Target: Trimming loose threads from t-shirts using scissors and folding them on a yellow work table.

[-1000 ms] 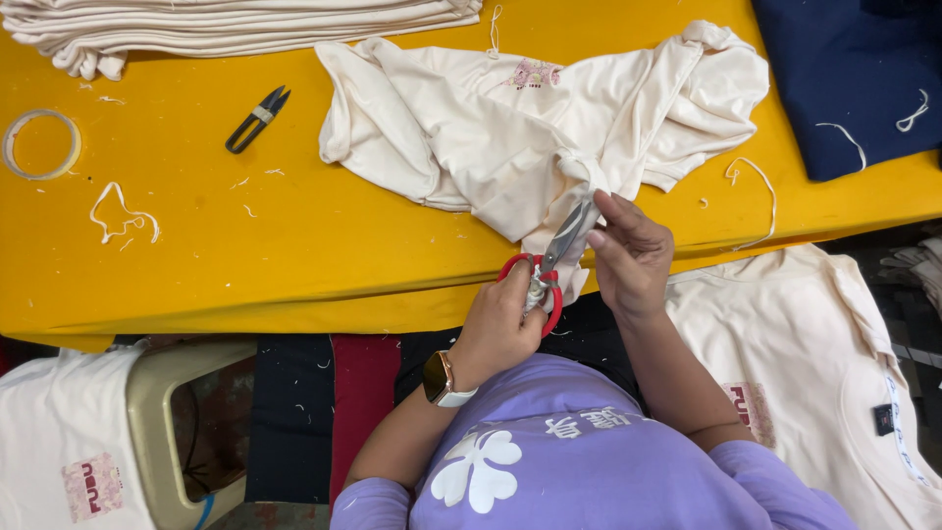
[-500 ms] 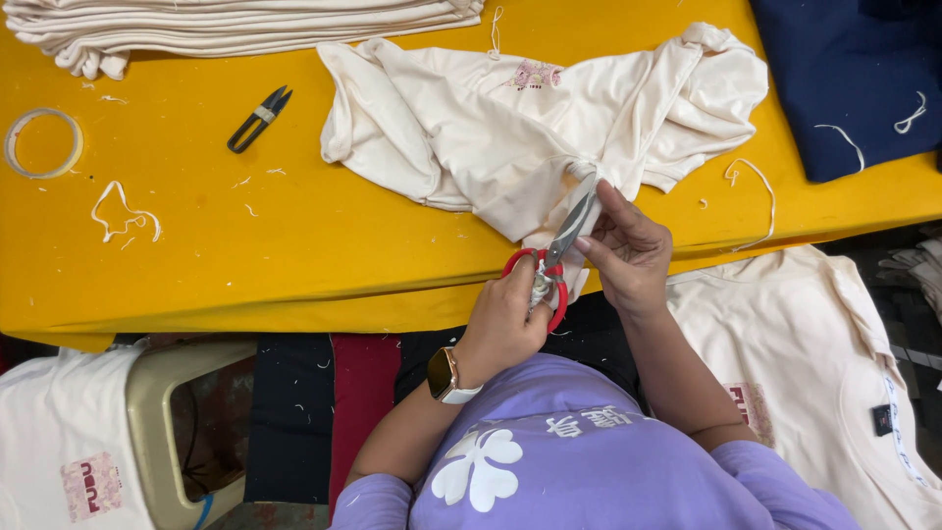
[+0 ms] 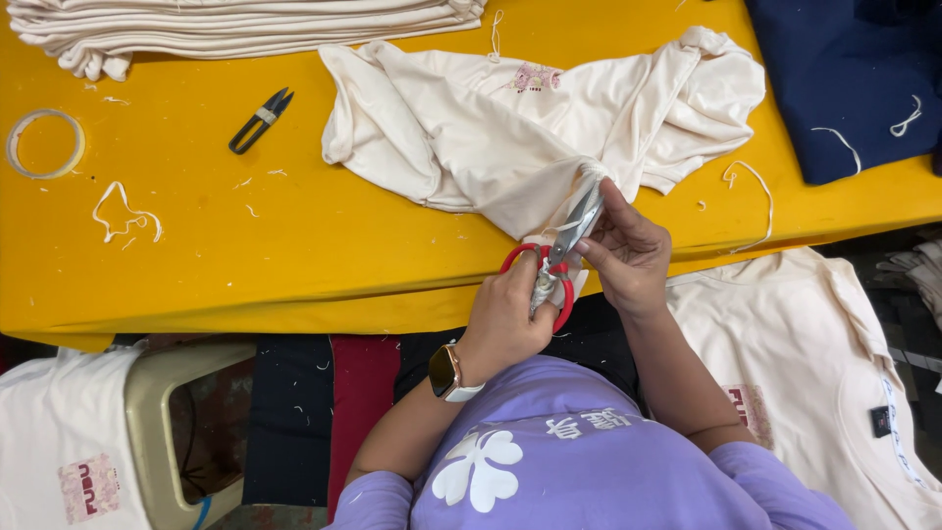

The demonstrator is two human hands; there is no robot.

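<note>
Cream shirt (image 3: 510, 137) crumpled on yellow table (image 3: 245, 255), one bunched corner pulled off the near edge twd the body. Scissors (image 3: 559, 257), red handles, blades pointing up-right into that bunched bit. Left hand (image 3: 505, 319) closed thru the red loops, fingers curled tight round the handles; watch (image 3: 446, 373) on that wrist. Right hand (image 3: 628, 250) pinching the fabric tip just beside the blades, thumb and fingers narrow, holding cloth and prob. a loose thread. Can't tell if blades are apart or closed, too small.

Progress, as a judgement: trimming at this corner looks mid-way. Blades at the cloth, no cut visibly finished. Thread scraps (image 3: 123, 206) scattered on table and a long strand (image 3: 751, 196) near the right edge suggest some snipping done already. Rest of shirt not yet smoothed or folded. Folded stack (image 3: 245, 29) at far edge looks like finished pieces; more cream shirts (image 3: 814, 373) hanging below the table, right side.

Vs. 1 s ago: almost no change. Same grip both hands, same spot; blades tipped a touch more upright, right hand shifted slightly along the fabric. Shirt, snips, tape unmoved.

Further out: black thread snips (image 3: 260, 120) lying left of shirt, well apart from hands. Tape ring (image 3: 44, 142) at far left. Navy cloth (image 3: 844, 79) top right.
</note>
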